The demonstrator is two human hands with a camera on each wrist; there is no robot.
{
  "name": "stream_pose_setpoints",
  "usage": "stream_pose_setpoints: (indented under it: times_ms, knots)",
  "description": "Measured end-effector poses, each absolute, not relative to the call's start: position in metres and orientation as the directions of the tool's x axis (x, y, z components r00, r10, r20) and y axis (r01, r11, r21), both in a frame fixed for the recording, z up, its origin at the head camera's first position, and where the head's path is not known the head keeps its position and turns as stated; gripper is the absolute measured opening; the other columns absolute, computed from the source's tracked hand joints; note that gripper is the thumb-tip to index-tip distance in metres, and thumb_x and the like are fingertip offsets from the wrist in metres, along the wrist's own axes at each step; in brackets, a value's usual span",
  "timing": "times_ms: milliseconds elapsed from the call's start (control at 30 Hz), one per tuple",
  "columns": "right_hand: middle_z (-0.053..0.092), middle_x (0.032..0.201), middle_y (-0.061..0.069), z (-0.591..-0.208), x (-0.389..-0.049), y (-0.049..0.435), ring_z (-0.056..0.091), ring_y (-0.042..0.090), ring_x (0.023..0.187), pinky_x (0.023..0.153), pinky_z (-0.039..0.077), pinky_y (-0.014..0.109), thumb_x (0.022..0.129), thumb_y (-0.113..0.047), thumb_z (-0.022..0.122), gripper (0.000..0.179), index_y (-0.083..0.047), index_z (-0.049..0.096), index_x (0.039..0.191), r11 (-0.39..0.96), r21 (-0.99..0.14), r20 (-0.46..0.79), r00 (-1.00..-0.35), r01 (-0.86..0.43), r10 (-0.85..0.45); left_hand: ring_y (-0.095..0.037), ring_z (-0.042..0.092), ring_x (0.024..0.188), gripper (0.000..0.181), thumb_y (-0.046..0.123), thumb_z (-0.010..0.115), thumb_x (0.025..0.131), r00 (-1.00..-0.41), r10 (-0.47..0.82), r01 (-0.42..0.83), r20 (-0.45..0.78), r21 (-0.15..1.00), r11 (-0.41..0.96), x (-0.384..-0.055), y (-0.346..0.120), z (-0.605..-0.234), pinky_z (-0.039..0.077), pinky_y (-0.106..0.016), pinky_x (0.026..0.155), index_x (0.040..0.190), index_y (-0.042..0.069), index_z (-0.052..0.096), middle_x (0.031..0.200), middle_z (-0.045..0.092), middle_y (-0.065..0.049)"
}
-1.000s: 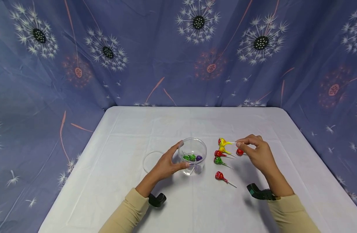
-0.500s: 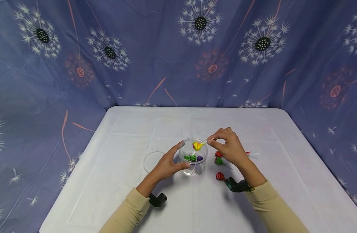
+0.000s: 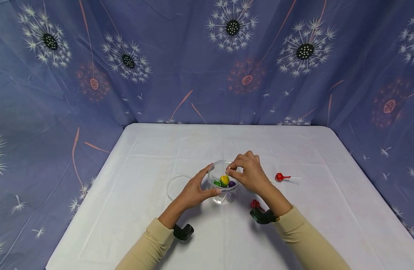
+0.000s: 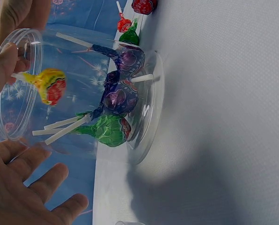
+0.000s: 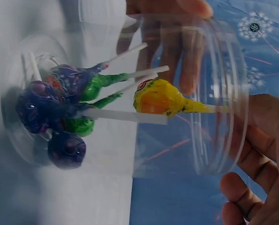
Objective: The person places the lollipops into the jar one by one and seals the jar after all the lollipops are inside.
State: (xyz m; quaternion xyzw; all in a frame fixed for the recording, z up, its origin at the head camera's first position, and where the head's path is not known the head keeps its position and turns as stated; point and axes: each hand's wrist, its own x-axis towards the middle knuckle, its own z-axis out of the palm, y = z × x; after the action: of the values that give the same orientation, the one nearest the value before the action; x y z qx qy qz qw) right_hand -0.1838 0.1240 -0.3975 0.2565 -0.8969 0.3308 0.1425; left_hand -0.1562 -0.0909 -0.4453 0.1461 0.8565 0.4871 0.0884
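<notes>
A clear plastic jar (image 3: 218,199) stands upright on the table, with several green and purple wrapped lollipops inside; one green lollipop (image 4: 112,131) shows well in the left wrist view. My left hand (image 3: 192,190) holds the jar's left side, thumb in front and fingers behind. At the mouth, my right hand (image 3: 248,172) pinches the white stick of a yellow lollipop (image 5: 158,98) between thumb and fingers. That lollipop's head hangs inside the jar, above the others, and my fingertips are at the rim.
A clear round lid (image 3: 168,189) lies left of the jar, partly behind my left hand. One red lollipop (image 3: 279,177) lies to the right, another red lollipop (image 3: 255,204) beside my right wrist. A green lollipop (image 4: 130,35) appears in the left wrist view.
My right hand has lifted the yellow lollipop from the table, carried it left and lowered its head into the jar. My left hand has stayed on the jar.
</notes>
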Motion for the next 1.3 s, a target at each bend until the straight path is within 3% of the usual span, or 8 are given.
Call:
stream_pose_setpoints:
  times_ms: [433,733,900,1100,1300]
  knots:
    - [0.062,0.076,-0.008,-0.402,-0.181,0.119,0.042,0.014,0.081,0.075,0.028,0.036,0.075,-0.024,0.08,0.008,-0.019,0.077,0.08,0.694,-0.461,0.42,-0.825,-0.552,-0.377,-0.028,0.029,0.142,0.089,0.048,0.073,0.078,-0.942,0.336,0.182,0.011,0.856,0.484,-0.156,-0.091,-0.446,0.03,-0.055,0.112,0.149,0.035,0.023,0.155,0.03,-0.001]
    - [0.061,0.078,-0.006,-0.393,-0.181,0.137,0.042,0.015,0.084,0.078,0.026,0.036,0.078,-0.023,0.077,0.012,-0.018,0.075,0.088,0.677,-0.523,0.41,-0.85,-0.517,-0.332,-0.027,0.029,0.143,0.089,0.05,0.073,0.077,-0.944,0.33,0.178,0.007,0.853,0.491,-0.157,-0.091,-0.448,0.029,-0.054,0.112,0.149,0.036,0.024,0.154,0.03,-0.001]
    - [0.063,0.081,-0.002,-0.394,-0.183,0.165,0.041,0.017,0.087,0.081,0.026,0.039,0.08,-0.022,0.075,0.014,-0.015,0.075,0.091,0.699,-0.575,0.373,-0.897,-0.425,-0.238,-0.027,0.029,0.143,0.088,0.05,0.073,0.077,-0.944,0.331,0.179,0.005,0.848,0.499,-0.157,-0.09,-0.448,0.029,-0.054,0.112,0.148,0.038,0.023,0.154,0.031,0.0]
    - [0.066,0.091,0.006,-0.411,-0.187,0.213,0.041,0.023,0.092,0.075,0.023,0.036,0.082,-0.022,0.074,0.017,-0.01,0.074,0.094,0.735,-0.612,0.335,-0.938,-0.291,-0.092,-0.027,0.027,0.143,0.087,0.05,0.072,0.077,-0.942,0.336,0.185,0.007,0.845,0.501,-0.157,-0.09,-0.447,0.028,-0.055,0.112,0.148,0.039,0.023,0.155,0.028,0.0]
    - [0.062,0.107,0.016,-0.428,-0.19,0.266,0.043,0.031,0.101,0.073,0.027,0.036,0.088,-0.035,0.065,0.033,-0.007,0.071,0.106,0.76,-0.641,0.21,-0.977,-0.109,0.037,-0.025,0.027,0.144,0.087,0.05,0.073,0.077,-0.944,0.331,0.175,0.0,0.849,0.498,-0.157,-0.091,-0.448,0.028,-0.054,0.112,0.147,0.041,0.023,0.155,0.028,0.002]
